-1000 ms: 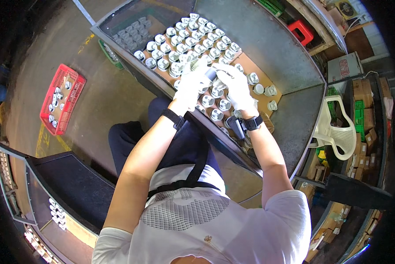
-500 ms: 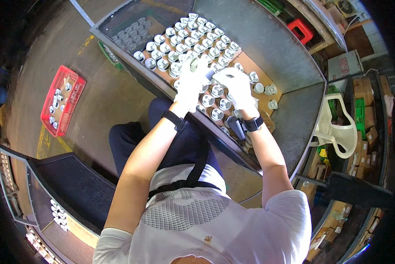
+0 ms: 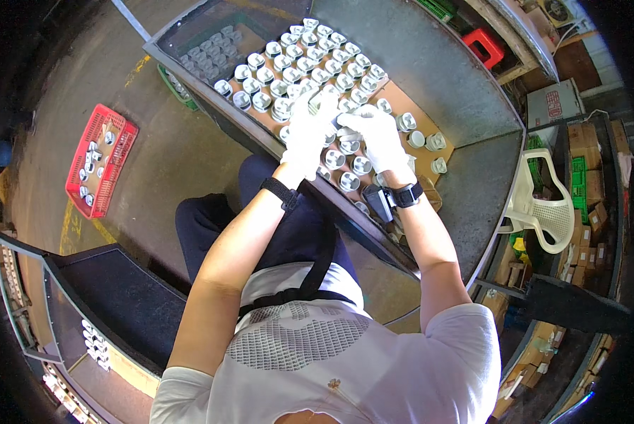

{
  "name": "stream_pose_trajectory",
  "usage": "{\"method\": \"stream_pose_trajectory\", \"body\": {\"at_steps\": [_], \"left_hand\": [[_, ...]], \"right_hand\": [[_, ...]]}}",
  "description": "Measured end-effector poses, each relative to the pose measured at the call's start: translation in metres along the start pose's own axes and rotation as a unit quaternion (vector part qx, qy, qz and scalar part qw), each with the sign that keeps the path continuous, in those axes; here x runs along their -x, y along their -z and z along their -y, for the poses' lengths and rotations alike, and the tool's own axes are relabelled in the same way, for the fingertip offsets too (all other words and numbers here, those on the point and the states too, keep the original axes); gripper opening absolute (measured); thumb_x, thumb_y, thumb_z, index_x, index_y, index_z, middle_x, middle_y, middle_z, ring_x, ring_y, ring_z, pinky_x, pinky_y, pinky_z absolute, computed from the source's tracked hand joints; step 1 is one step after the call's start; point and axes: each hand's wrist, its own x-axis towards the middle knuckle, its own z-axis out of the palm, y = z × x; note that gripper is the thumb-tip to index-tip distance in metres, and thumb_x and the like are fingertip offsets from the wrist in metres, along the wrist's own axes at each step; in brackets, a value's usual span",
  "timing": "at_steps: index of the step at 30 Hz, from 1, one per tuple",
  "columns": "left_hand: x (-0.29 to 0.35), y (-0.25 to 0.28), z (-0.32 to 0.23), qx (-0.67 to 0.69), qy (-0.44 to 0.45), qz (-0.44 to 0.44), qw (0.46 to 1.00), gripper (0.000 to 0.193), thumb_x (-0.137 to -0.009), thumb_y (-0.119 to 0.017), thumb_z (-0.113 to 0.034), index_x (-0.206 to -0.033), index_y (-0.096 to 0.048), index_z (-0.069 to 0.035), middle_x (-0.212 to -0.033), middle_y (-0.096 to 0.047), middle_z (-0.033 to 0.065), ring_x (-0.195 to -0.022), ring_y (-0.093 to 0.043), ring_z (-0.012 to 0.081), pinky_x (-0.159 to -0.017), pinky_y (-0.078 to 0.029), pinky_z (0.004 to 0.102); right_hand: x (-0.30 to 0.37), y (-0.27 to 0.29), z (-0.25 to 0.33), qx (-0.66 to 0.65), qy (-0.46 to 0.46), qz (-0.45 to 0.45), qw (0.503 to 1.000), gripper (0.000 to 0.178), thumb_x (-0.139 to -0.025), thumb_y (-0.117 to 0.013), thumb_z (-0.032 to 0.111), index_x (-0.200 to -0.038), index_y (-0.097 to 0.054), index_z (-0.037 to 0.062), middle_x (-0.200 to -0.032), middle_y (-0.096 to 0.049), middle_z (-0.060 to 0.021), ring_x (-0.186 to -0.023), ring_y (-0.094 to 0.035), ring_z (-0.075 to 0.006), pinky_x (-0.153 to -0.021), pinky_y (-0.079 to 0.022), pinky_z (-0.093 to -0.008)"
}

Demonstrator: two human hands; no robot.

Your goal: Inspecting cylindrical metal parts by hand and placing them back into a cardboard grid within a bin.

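Both of my hands wear white gloves and meet over a board crowded with metal pistons. My left hand is closed around a piston, which the gloves mostly hide. The fingers of my right hand are bent in a pinch at the right side of that piston. Beneath and around the hands, more pistons stand in rows. Some, such as the piston by my right wrist, show their open undersides.
Dark metal walls enclose the bench, with brown board under the pistons. A red crate holding several pistons sits on the floor at left. At right stand a pale plastic chair and shelves of boxes. Another dark bench lies lower left.
My right hand has shifted slightly left, closer to my left hand, and its wrist has turned a little. The grey part between the hands shows less now.
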Motion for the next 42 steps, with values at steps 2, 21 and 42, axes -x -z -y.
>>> {"method": "stream_pose_trajectory", "body": {"at_steps": [2, 21, 42], "left_hand": [[-0.002, -0.002, -0.008, 0.03, 0.079, -0.006, 0.996, 0.049, -0.096, -0.057, -0.013, -0.142, -0.046, 0.0, -0.147, -0.038, 0.0146, -0.133, -0.044, 0.0224, -0.102, -0.047, 0.0328], [-0.001, -0.001, -0.007, 0.075, 0.071, 0.018, 0.994, 0.072, -0.094, -0.065, -0.044, -0.145, -0.037, -0.001, -0.139, -0.048, 0.0168, -0.125, -0.048, 0.0233, -0.104, -0.042, 0.0376], [-0.001, 0.006, 0.0, -0.023, 0.019, 0.07, 0.997, 0.045, -0.1, -0.046, -0.014, -0.144, -0.045, -0.004, -0.146, -0.037, 0.0153, -0.133, -0.044, 0.0231, -0.103, -0.046, 0.0321]], "right_hand": [[-0.001, 0.0, 0.008, -0.06, -0.056, 0.008, 0.997, 0.015, -0.088, -0.068, 0.017, -0.09, -0.071, 0.0014, -0.083, -0.064, -0.004, -0.075, -0.06, -0.0114, -0.065, -0.048, -0.027], [-0.001, -0.002, -0.012, 0.027, -0.011, 0.014, 0.999, 0.018, -0.09, -0.064, 0.016, -0.099, -0.076, 0.0074, -0.089, -0.069, -0.0063, -0.079, -0.064, -0.0183, -0.07, -0.051, -0.0311], [-0.003, -0.004, 0.0, -0.092, -0.074, -0.006, 0.993, 0.015, -0.087, -0.071, 0.015, -0.093, -0.072, 0.0011, -0.083, -0.07, -0.0038, -0.074, -0.064, -0.0088, -0.066, -0.049, -0.0231]]}}
